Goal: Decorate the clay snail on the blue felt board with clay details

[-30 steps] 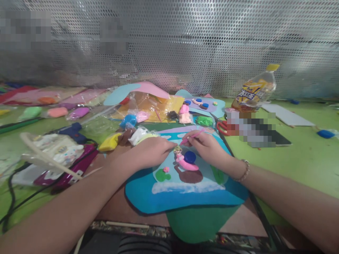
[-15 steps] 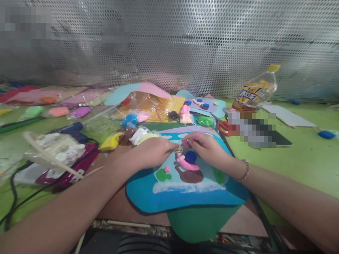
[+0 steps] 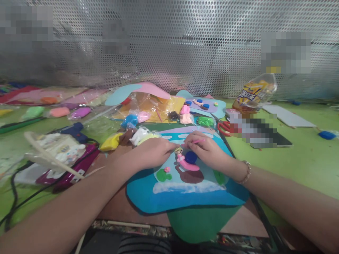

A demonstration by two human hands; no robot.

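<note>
A blue felt picture board (image 3: 185, 197) lies in front of me with a pink clay snail figure (image 3: 186, 164) on a brown patch. My right hand (image 3: 208, 150) is closed on a thin pink stick tool (image 3: 196, 141), held nearly flat just above the snail's head. My left hand (image 3: 153, 151) rests knuckles-up on the board's upper left edge, fingers curled, fingertips close to the snail's head; whether it holds anything is hidden. A small pink flower on a green pad (image 3: 163, 174) sits left of the snail.
Bagged lumps of coloured clay (image 3: 132, 121) and felt sheets (image 3: 148, 106) crowd the far side. A glue gun (image 3: 75, 129) and purple case (image 3: 79, 165) lie left. A drink bottle (image 3: 254, 93), red scissors (image 3: 224, 127) and a dark tablet (image 3: 275, 139) are right. Perforated metal wall behind.
My right hand has tipped the pink stick from slanting upward to nearly flat and drawn it slightly toward the snail. My left hand has stayed put.
</note>
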